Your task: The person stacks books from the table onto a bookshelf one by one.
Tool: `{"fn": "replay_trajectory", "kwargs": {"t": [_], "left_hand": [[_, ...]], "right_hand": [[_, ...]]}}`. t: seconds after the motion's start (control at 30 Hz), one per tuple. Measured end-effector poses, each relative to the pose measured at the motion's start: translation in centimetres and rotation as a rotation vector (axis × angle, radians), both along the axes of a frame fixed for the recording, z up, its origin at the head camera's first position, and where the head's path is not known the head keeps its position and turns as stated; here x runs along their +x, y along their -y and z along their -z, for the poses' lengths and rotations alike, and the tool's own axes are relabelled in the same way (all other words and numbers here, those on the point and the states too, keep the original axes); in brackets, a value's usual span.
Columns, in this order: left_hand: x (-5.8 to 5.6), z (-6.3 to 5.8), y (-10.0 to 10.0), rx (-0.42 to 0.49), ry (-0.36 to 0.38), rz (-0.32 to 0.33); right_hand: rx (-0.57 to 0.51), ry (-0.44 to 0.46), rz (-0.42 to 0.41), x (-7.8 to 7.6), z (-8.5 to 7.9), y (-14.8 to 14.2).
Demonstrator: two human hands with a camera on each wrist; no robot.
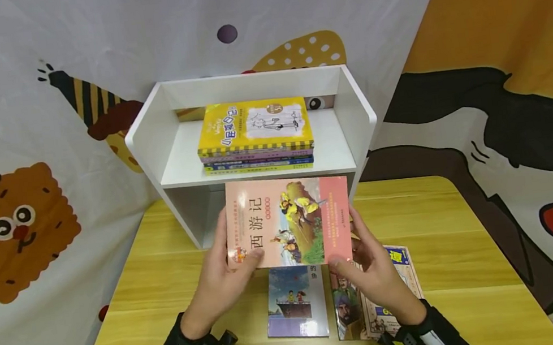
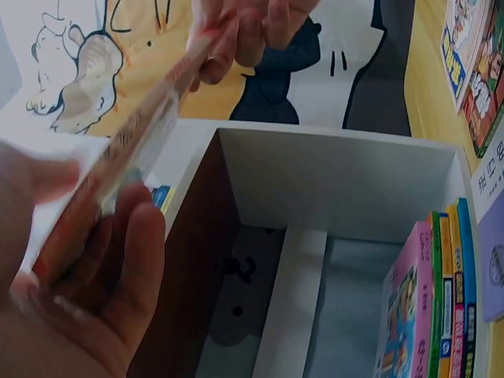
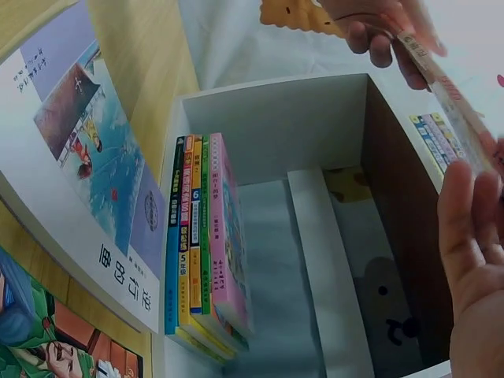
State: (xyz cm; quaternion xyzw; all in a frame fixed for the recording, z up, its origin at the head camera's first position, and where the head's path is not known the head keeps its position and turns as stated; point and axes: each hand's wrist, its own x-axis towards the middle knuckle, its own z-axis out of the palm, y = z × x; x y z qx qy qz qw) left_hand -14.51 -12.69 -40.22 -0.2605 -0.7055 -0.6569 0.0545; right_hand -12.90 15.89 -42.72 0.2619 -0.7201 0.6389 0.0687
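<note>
In the head view, both hands hold a pink book [image 1: 289, 222] with a cartoon cover, raised in front of a small white shelf [image 1: 249, 88]. My left hand [image 1: 219, 281] grips its left edge, thumb on the cover and fingers behind. At the right edge my right hand [image 1: 377, 272] grips it the same way, with the thumb at the lower corner. The left wrist view shows the book edge-on between the hands. A stack of books [image 1: 256, 126], yellow one uppermost, lies on the upper shelf.
Inside the lower compartment lies a flat stack of several books [image 3: 197, 236], a pink one on top. On the wooden table [image 1: 471, 264] lie a blue-and-purple book [image 1: 296, 309], a book with a bearded man [image 1: 345, 310] and a cream book [image 1: 405, 271]. Behind hangs a cartoon-printed cloth [image 1: 87, 40].
</note>
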Motion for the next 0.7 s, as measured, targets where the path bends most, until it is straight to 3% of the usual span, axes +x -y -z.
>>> {"fn": "replay_trajectory", "kwargs": {"t": [0.13,0.27,0.37,0.53,0.7], "left_hand": [[0.3,-0.5,0.2,-0.048,0.002,0.076],[0.4,-1.2,0.7,-0.100,0.011,0.123],[0.1,-1.9,0.9,-0.110,0.009,0.121],[-0.6,-3.1,1.4,-0.111,-0.060,0.088],[-1.2,-4.0,2.0,-0.099,-0.113,0.028]], "right_hand": [[-0.018,0.014,-0.042,0.2,-0.7,0.1],[0.014,0.035,-0.010,0.2,-1.9,0.3],[0.041,0.045,0.007,-0.1,-2.7,0.4],[0.089,0.022,0.033,-0.7,-4.1,0.6],[0.053,0.016,0.017,-1.8,-5.4,1.2]]}}
